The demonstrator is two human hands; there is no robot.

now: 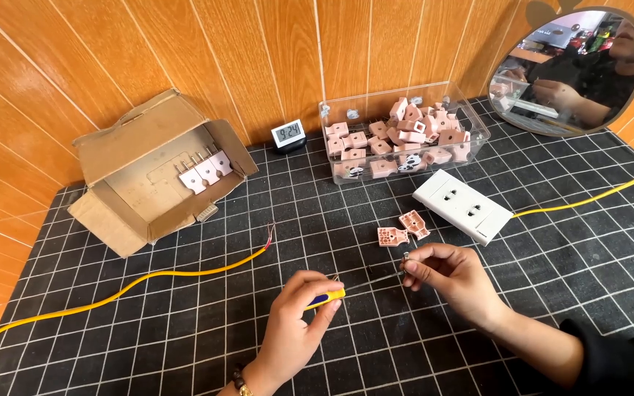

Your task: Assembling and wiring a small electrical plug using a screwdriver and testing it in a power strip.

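My left hand [299, 323] grips a small screwdriver [326, 298] by its yellow and blue handle, its thin shaft pointing right. My right hand [445, 275] pinches a tiny screw [406, 256] at the shaft's tip. Two pink plastic plug parts [403, 229] lie on the mat just beyond my right fingers. A white socket strip [462, 206] sits behind them, with a yellow cable [596, 195] running off to the right.
A clear bin [335, 147] of several pink parts stands at the back. An open cardboard box [152, 172] with white plugs lies at left. Another yellow cable [148, 277] with bared end crosses the black grid mat [207, 330]. A small clock [288, 135] and a mirror [570, 73] stand against the wall.
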